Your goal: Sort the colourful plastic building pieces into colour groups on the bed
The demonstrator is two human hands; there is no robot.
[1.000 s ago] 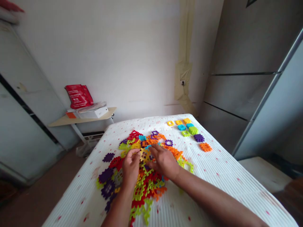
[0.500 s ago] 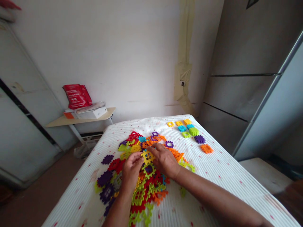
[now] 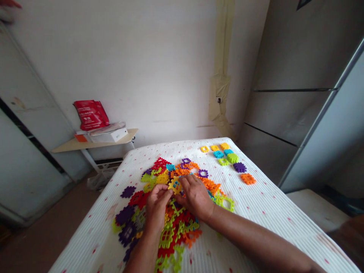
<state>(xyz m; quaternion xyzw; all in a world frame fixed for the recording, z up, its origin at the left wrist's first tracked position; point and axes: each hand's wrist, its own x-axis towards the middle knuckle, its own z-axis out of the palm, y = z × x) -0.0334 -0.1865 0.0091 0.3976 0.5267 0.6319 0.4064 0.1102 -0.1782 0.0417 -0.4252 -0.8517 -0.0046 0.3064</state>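
Observation:
Between my two hands is a yellow interlocking tile [image 3: 174, 185] with window-like holes and notched edges. My left hand [image 3: 158, 197] pinches its left edge between thumb and fingers. My right hand [image 3: 196, 195] is closed over its right side, and its fingers hide part of the tile. Under both hands spreads a heap of mixed notched plastic pieces [image 3: 167, 235] in red, green, orange, purple and yellow. A purple tile [image 3: 128, 192] lies at the heap's left side, and a purple square frame [image 3: 203, 173] lies beyond my right hand.
Sorted by colour at the table's far right are yellow tiles [image 3: 214, 148], blue tiles [image 3: 218, 154], green tiles [image 3: 232, 158], a purple stack [image 3: 240, 167] and an orange stack [image 3: 248, 179]. A side table [image 3: 68, 146] with a red bag [image 3: 90, 115] stands left; a grey fridge [image 3: 278, 113] stands right.
The yellow tile has turned and tilted between my hands. My right hand has shifted slightly toward me, its thumb now beneath the tile, covering the green frame seen there before.

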